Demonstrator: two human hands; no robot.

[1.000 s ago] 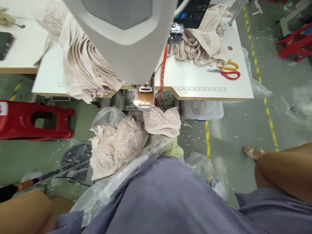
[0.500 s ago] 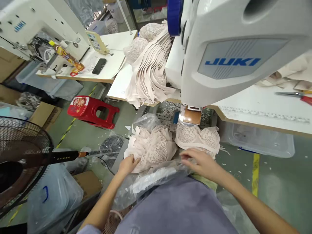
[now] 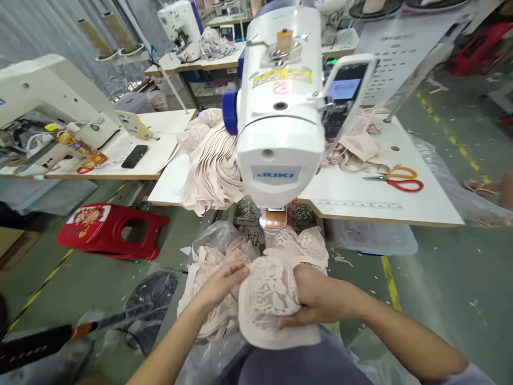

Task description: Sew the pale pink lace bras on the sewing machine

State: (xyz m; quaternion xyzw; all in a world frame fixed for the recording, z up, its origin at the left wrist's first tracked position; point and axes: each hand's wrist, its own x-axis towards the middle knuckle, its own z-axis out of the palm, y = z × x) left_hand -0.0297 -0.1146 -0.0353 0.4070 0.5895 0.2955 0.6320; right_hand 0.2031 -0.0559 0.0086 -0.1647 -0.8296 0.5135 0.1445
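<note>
Over my lap, a beige lace bra piece is held up, its lace cup and smooth edge showing. My right hand grips its right side, thumb on the front and the other fingers hidden behind. At the upper left edge of the piece, my left hand has its thumb and fingers pinched together on the fabric. Below my left hand lies a pile of similar lace pieces on clear plastic. Another lace bra rests under the head of the white sewing machine, just beyond my right hand.
A stack of beige fabric strips hangs over the table edge left of the machine. Scissors and a ruler lie on the right tabletop. A red stool stands on the floor at left; a phone sits on the neighbouring table.
A lace bra piece is now lifted from the pile in front of me, with both hands on it. My right hand, empty before, has closed on it. The view has tilted up.
</note>
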